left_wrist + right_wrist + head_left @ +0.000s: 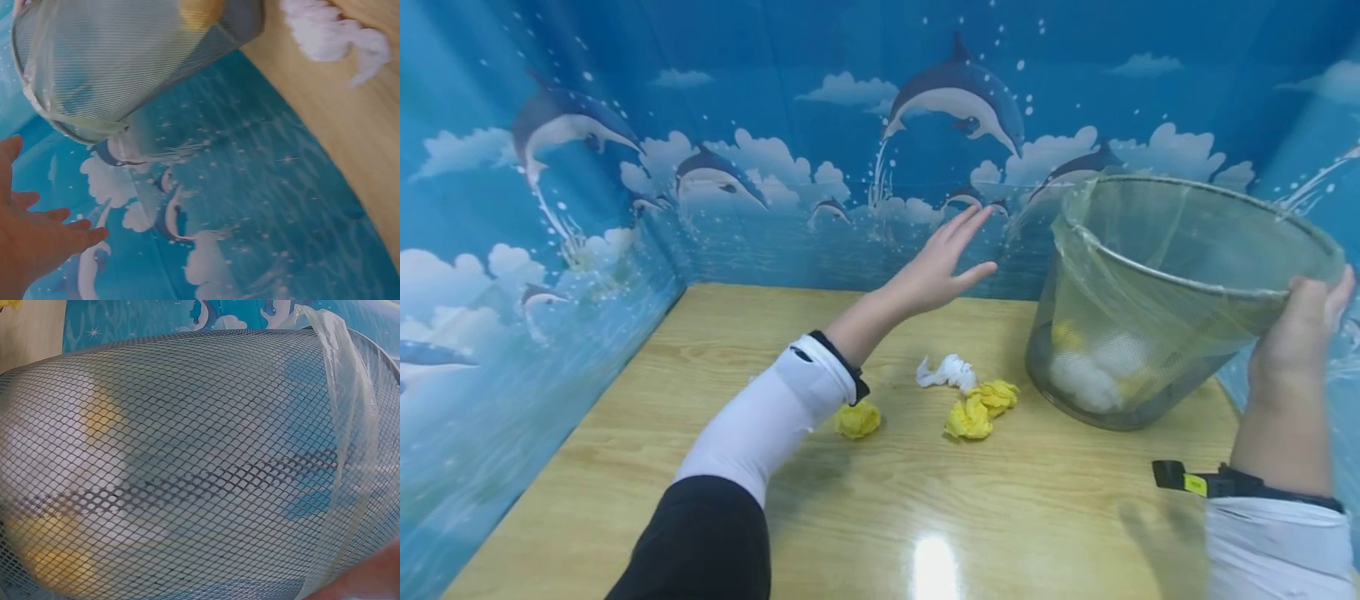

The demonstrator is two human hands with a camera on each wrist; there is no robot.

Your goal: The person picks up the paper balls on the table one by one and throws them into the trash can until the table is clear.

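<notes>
A wire-mesh wastebasket (pixel 1047 354) stands at the right side of the table, lined with a thin translucent yellowish bag (pixel 1086 250) folded over its rim. White and yellow crumpled paper shows through the mesh (pixel 206 456) near the bottom. My right hand (pixel 1292 337) grips the rim on its right side, thumb over the edge. To the left of the basket my left hand (pixel 936 262) is held in the air, fingers extended and holding nothing. Below it on the table lie a white crumpled paper (pixel 953 372), two touching yellow paper balls (pixel 970 418) and another yellow paper ball (pixel 857 419).
The wooden table (pixel 1037 517) meets a blue dolphin-print curtain (pixel 820 100) at the back and left. The curtain also hangs close behind the basket on the right. A bright light reflection lies on the tabletop near the front.
</notes>
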